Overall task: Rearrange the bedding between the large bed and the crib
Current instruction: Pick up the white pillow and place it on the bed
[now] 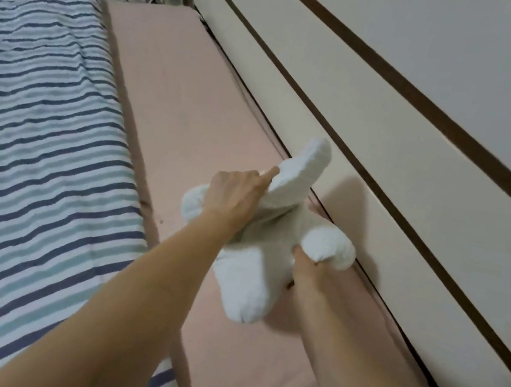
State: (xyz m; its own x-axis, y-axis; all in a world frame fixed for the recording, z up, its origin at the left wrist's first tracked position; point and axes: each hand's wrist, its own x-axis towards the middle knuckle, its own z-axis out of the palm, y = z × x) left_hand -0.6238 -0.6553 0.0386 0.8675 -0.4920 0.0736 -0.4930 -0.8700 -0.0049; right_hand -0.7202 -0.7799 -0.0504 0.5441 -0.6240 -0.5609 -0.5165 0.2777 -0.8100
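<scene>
White plush toy [270,230] gripped between both hands.

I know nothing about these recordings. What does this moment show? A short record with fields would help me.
held item: white plush toy, lifted above the pink sheet
left hand: left hand grips the toy's upper part
right hand: right hand holds it from below, fingers mostly hidden
surface below: pink sheet
to the left: striped quilt lying flat
to the right: cream panel with dark stripes

A home bedroom: striped quilt [30,126] over pink mattress [176,90].
</scene>
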